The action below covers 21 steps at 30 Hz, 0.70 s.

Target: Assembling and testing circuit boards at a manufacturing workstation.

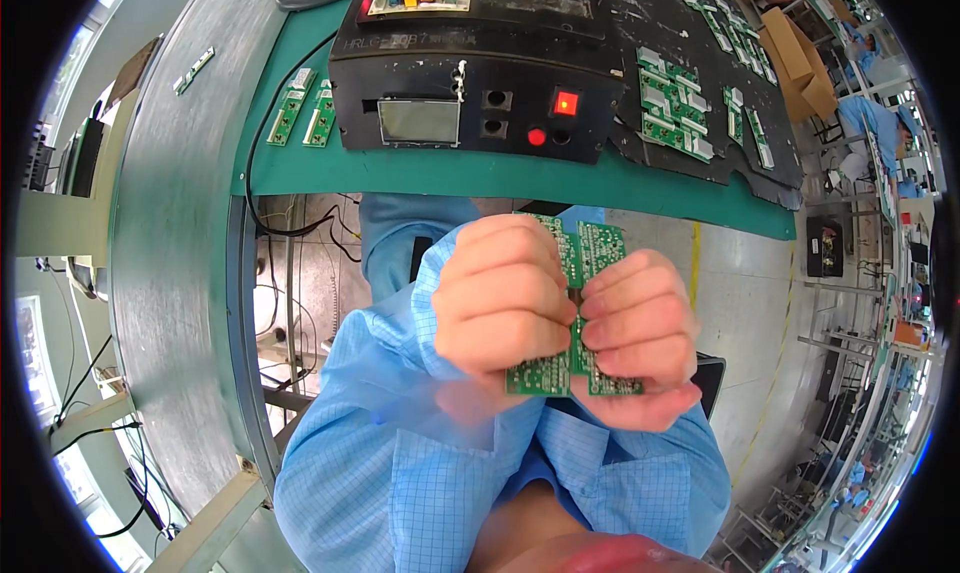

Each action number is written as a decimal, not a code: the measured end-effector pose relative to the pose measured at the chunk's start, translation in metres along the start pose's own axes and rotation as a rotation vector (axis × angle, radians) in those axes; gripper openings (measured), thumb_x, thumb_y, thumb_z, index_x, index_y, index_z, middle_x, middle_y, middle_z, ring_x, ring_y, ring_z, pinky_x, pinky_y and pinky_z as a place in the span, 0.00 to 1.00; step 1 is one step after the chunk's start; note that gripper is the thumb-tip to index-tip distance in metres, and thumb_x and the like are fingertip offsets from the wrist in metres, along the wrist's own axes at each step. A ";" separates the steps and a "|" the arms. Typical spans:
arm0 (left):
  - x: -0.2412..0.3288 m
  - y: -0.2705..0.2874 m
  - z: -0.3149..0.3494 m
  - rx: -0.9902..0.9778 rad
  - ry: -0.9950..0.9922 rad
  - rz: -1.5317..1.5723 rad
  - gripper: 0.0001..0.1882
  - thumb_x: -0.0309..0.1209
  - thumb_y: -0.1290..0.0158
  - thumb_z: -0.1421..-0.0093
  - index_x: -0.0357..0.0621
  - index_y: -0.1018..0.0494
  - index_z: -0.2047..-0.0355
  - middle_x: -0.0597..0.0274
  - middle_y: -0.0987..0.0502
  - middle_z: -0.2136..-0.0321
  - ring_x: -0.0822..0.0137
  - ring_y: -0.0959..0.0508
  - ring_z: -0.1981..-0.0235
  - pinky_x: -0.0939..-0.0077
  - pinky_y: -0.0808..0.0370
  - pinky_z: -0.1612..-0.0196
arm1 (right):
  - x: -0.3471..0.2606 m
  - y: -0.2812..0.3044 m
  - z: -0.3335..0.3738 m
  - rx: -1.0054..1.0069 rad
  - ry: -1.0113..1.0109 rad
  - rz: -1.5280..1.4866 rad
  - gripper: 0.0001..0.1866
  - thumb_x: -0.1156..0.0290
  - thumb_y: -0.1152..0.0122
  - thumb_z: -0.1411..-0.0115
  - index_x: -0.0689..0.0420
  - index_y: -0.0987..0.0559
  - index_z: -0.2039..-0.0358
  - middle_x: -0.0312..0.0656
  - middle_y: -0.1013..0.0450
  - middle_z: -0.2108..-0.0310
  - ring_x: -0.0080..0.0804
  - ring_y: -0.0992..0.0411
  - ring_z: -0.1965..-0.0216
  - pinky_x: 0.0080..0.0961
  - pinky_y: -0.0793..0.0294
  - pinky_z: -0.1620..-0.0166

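In front of my chest I grip green circuit boards with both fists. My left hand (505,298) wraps round the left board (538,376), fingers curled over its face. The right board (602,245) is in my right hand (642,328), whose fingers fold over it with the thumb low at its bottom end. The two boards stand side by side with a narrow seam between them; whether they are still joined I cannot tell. Solder dots cover the sides facing up. My fingers hide the middle of both boards.
Beyond my hands, a green bench holds a black test box (480,83) with a small screen and a lit red button. Small boards (290,108) lie left of it, and a board stack (672,103) rests on a black mat to the right. Cardboard boxes (795,63) stand farther right.
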State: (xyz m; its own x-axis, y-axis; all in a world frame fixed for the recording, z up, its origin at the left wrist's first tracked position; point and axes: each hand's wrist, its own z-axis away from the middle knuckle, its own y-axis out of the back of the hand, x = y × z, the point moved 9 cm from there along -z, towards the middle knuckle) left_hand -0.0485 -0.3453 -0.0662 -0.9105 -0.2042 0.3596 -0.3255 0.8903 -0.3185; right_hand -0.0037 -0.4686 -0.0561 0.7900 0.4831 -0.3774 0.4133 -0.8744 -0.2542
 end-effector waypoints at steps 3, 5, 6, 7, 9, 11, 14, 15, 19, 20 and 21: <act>0.013 -0.005 -0.011 -0.081 -0.076 -0.060 0.39 0.54 0.78 0.29 0.41 0.28 0.83 0.58 0.27 0.85 0.62 0.30 0.83 0.66 0.30 0.77 | -0.008 -0.001 -0.009 0.074 0.059 -0.011 0.22 0.58 0.54 0.36 0.57 0.30 0.84 0.40 0.29 0.86 0.30 0.33 0.87 0.26 0.32 0.84; 0.014 -0.007 -0.013 -0.091 -0.092 -0.053 0.39 0.53 0.78 0.29 0.42 0.28 0.83 0.58 0.26 0.84 0.62 0.30 0.83 0.66 0.30 0.77 | -0.012 0.000 -0.014 0.070 0.098 -0.038 0.25 0.56 0.56 0.34 0.57 0.30 0.84 0.39 0.29 0.86 0.29 0.33 0.87 0.25 0.32 0.84; 0.016 -0.007 -0.015 -0.095 -0.108 -0.047 0.38 0.52 0.77 0.29 0.43 0.29 0.83 0.58 0.26 0.84 0.62 0.30 0.82 0.66 0.30 0.76 | -0.012 -0.004 -0.016 -0.013 0.090 -0.012 0.26 0.52 0.63 0.32 0.55 0.30 0.82 0.36 0.30 0.85 0.29 0.34 0.84 0.25 0.31 0.81; 0.018 -0.007 -0.017 -0.098 -0.108 -0.049 0.38 0.52 0.77 0.29 0.43 0.29 0.83 0.58 0.26 0.84 0.62 0.30 0.82 0.66 0.30 0.76 | -0.012 -0.011 -0.018 -0.096 0.082 0.014 0.28 0.49 0.70 0.30 0.52 0.31 0.80 0.34 0.32 0.83 0.28 0.35 0.82 0.25 0.31 0.79; 0.021 -0.010 -0.020 -0.122 -0.095 -0.041 0.35 0.50 0.76 0.29 0.44 0.28 0.82 0.58 0.25 0.82 0.62 0.29 0.80 0.66 0.29 0.76 | -0.016 -0.013 -0.023 -0.086 0.103 0.009 0.29 0.47 0.70 0.30 0.51 0.31 0.80 0.33 0.32 0.83 0.27 0.35 0.82 0.25 0.31 0.79; 0.021 -0.012 -0.024 -0.120 -0.082 -0.048 0.34 0.49 0.75 0.29 0.45 0.28 0.82 0.59 0.25 0.81 0.62 0.29 0.79 0.66 0.29 0.75 | -0.020 -0.012 -0.028 -0.076 0.122 0.007 0.30 0.45 0.71 0.30 0.51 0.31 0.80 0.32 0.32 0.83 0.27 0.35 0.82 0.24 0.31 0.79; 0.018 -0.017 -0.028 -0.150 -0.055 -0.051 0.32 0.48 0.73 0.29 0.45 0.27 0.81 0.59 0.25 0.80 0.62 0.29 0.77 0.66 0.29 0.74 | -0.014 -0.013 -0.035 -0.126 0.077 -0.004 0.33 0.41 0.72 0.30 0.50 0.31 0.80 0.32 0.32 0.83 0.26 0.35 0.82 0.23 0.32 0.79; 0.019 -0.013 -0.029 -0.063 -0.098 -0.037 0.34 0.49 0.71 0.30 0.42 0.27 0.83 0.58 0.25 0.82 0.62 0.29 0.80 0.68 0.30 0.77 | -0.013 -0.014 -0.036 -0.125 0.091 -0.023 0.33 0.40 0.72 0.30 0.50 0.30 0.80 0.32 0.32 0.83 0.26 0.35 0.82 0.23 0.32 0.79; 0.013 -0.009 -0.028 -0.006 -0.090 -0.006 0.35 0.51 0.67 0.32 0.38 0.26 0.84 0.56 0.24 0.82 0.61 0.28 0.82 0.68 0.30 0.79 | -0.005 -0.010 -0.038 -0.138 0.053 -0.063 0.33 0.39 0.68 0.30 0.51 0.29 0.80 0.33 0.30 0.82 0.26 0.34 0.81 0.23 0.32 0.78; 0.011 -0.009 -0.028 -0.010 -0.074 -0.019 0.35 0.51 0.67 0.32 0.38 0.25 0.83 0.56 0.23 0.82 0.61 0.28 0.81 0.68 0.30 0.79 | -0.003 -0.009 -0.038 -0.135 0.052 -0.053 0.33 0.39 0.68 0.30 0.51 0.29 0.80 0.33 0.30 0.82 0.26 0.34 0.81 0.23 0.32 0.78; 0.010 -0.009 -0.028 -0.029 -0.042 -0.035 0.34 0.51 0.67 0.32 0.38 0.25 0.82 0.56 0.23 0.81 0.61 0.28 0.80 0.67 0.30 0.78 | -0.001 -0.010 -0.038 -0.143 0.041 -0.083 0.32 0.40 0.66 0.30 0.52 0.29 0.80 0.34 0.30 0.81 0.27 0.33 0.81 0.23 0.32 0.78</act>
State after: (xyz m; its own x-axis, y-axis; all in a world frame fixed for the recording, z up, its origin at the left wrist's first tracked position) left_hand -0.0478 -0.3438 -0.0349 -0.9089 -0.2520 0.3323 -0.3503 0.8937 -0.2804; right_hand 0.0089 -0.4624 -0.0191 0.7670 0.5546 -0.3227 0.5362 -0.8302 -0.1524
